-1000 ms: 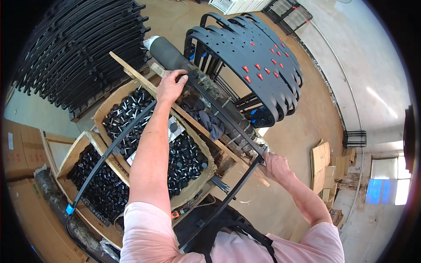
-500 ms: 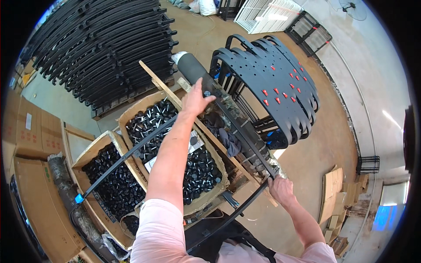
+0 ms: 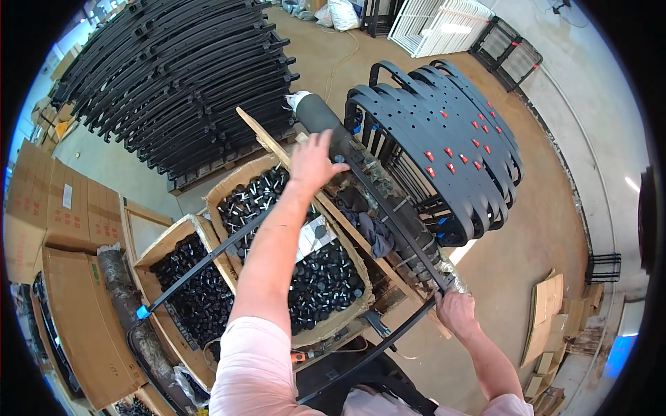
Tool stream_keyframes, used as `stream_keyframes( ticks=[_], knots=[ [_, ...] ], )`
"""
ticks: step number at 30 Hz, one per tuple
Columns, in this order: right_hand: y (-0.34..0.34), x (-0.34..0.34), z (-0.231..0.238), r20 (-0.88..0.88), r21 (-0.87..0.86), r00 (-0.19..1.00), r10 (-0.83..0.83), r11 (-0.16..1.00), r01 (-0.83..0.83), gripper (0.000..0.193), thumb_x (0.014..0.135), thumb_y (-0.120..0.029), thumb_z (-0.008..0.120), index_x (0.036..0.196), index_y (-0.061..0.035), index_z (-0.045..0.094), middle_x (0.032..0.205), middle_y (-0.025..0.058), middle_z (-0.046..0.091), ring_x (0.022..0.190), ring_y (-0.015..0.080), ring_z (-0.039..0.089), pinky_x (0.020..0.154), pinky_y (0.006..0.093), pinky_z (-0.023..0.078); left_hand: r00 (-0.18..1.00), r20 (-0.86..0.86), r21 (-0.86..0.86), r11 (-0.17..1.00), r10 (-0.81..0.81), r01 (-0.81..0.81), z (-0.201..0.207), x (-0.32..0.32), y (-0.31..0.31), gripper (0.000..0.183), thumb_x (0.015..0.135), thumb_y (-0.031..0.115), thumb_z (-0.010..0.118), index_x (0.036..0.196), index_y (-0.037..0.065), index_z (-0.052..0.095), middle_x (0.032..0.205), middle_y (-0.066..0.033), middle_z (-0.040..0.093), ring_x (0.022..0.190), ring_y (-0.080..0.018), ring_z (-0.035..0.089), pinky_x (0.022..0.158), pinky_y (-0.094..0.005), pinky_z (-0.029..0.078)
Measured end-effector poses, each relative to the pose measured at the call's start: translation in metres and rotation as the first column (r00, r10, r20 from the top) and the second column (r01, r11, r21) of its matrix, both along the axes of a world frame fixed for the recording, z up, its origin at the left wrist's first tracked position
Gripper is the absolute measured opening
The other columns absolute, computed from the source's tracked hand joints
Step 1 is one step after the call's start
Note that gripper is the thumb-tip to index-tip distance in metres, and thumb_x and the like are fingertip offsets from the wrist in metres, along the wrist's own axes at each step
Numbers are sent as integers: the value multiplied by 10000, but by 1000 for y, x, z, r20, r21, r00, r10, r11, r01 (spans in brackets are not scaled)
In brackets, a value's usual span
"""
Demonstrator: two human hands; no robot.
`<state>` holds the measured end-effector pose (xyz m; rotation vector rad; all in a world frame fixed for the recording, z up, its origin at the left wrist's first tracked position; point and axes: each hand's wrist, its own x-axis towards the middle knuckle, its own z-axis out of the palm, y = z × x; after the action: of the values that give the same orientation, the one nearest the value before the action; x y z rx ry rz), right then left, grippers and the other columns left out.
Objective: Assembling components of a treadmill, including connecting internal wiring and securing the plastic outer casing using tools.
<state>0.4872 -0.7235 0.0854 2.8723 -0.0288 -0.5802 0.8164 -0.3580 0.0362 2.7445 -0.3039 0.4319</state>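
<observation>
A long black metal frame (image 3: 395,229) bends around me. It runs from a blue-capped end (image 3: 142,312) at the lower left up to a far bend, then back toward my right side. My left hand (image 3: 313,163) reaches out and grips the frame at that far bend, beside a black padded roller (image 3: 316,114). Close to my body, my right hand (image 3: 456,312) is closed around the frame at its near bend. The frame lies over a wooden trestle (image 3: 277,156).
Two open cardboard boxes (image 3: 229,184) (image 3: 166,239) of small black parts stand under my left arm. A rack of curved black perforated plates with red tabs (image 3: 444,139) stands at the right. Black curved bars (image 3: 180,76) are stacked behind. Flat cartons (image 3: 62,208) lie at the left.
My view has swung down and to the right, so the boxes and plates sit lower in the picture. Both hands keep the same hold on the frame.
</observation>
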Motion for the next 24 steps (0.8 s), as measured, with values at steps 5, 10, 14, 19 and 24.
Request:
stream_keyframes(
  ticks=[5,10,14,19,24],
  knots=[
    [9,3,-5,40,27,998,55,998,-56,532,1065,-424,499,970,61,696,697,184,722,657,350,745,597,464,591,820,48,-160,815,570,-557,-27,16,127,546,928,501,735,1191,25,672,1078,-215,726,986,-385,730,828,-499,596],
    [-1,0,3,-18,51,1000,-9,999,10,533,1055,-412,526,1018,88,709,688,190,721,648,349,744,591,458,593,927,-345,87,989,146,-123,20,4,7,700,960,676,598,1048,-6,730,980,-202,782,968,-387,757,855,-497,598],
    [-7,-2,-7,-8,58,1000,29,998,-29,527,1048,-412,539,1009,87,705,697,198,722,652,360,743,600,473,594,908,-414,245,968,54,54,22,14,-29,609,981,606,624,1036,11,741,999,-212,777,969,-389,760,844,-482,608],
    [-5,-2,-7,60,112,998,12,993,-19,530,1040,-416,552,1021,92,701,712,210,722,670,374,742,621,482,596,918,-316,285,899,-240,334,3,27,-3,434,995,437,675,1064,9,660,983,-220,762,983,-403,744,838,-494,598],
    [-18,-8,-9,74,117,997,3,993,-12,484,1034,-400,569,994,69,686,718,217,721,671,372,738,635,481,592,919,-306,52,960,-248,276,-6,20,13,379,999,421,651,1041,47,697,1031,-205,760,1044,-415,713,910,-520,559]
  ],
)
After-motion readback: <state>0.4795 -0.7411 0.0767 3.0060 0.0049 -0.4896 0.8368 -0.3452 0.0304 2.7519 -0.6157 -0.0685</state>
